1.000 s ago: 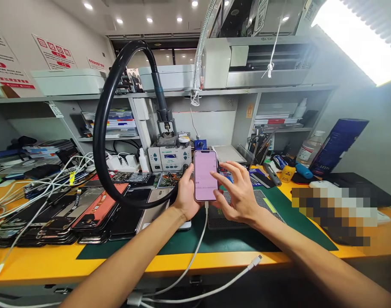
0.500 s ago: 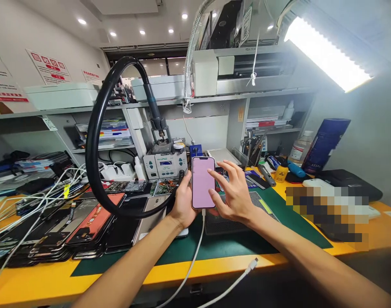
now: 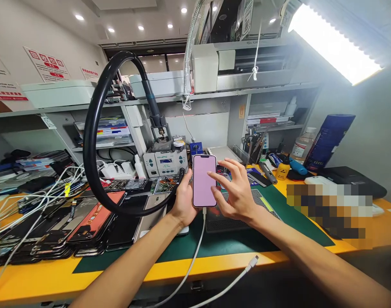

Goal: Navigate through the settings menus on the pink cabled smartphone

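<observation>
Head view: right hand [image 3: 235, 188]?

Holding nothing, fingers loosely spread, index tip at the phone [image 3: 204, 182] screen — contact, can't tell.

Left hand [image 3: 184, 199]?

Gripping the phone, screen to camera, over the green mat [image 3: 182, 248].

Doing it well?

Steady left grip, light single fingertip, thumb clear — and leave slack in the white cable [image 3: 201, 239] crossing the desk [image 3: 221, 263] edge.

phone screen [image 3: 204, 186] smooth, glossy; green mat [image 3: 236, 244] matt, perhaps rubber

Held upright, the phone [image 3: 203, 186] shows plain pink, white cable [image 3: 200, 242] plugged below.
</observation>
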The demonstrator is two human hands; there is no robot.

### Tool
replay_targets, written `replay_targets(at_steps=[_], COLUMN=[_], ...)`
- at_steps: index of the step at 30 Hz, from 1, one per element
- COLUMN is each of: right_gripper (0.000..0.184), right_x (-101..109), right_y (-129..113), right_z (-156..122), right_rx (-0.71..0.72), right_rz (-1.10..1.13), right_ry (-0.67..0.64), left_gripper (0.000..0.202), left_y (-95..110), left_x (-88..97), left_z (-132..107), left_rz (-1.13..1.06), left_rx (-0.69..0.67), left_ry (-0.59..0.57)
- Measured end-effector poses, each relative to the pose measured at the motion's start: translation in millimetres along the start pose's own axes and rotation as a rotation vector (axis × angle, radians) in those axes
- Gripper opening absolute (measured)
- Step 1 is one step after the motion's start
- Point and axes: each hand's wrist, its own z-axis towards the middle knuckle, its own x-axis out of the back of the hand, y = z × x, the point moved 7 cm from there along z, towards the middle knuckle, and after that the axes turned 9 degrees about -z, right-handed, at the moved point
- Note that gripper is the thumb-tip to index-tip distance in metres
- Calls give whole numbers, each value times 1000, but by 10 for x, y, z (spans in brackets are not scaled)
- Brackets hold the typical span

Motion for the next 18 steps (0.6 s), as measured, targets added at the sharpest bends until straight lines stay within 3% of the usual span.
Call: replay_targets(at_steps=[6, 10, 18], right_gripper=[20, 18, 20], right_x=[86, 101, 11], right_y=[-160, -248, -232], right_z=[-60, -124, -128], right_rx=[152, 221, 208], right_rz=[87, 150, 110], right_ry=[31, 26, -33], left_gripper=[70, 71, 69], left_y=[13, 69, 57], left_x=[16, 58, 29], left_z=[23, 29, 18], left_rz=[-106, -113, -128], left_rx=[69, 70, 58], left_ry=[-29, 11, -30])
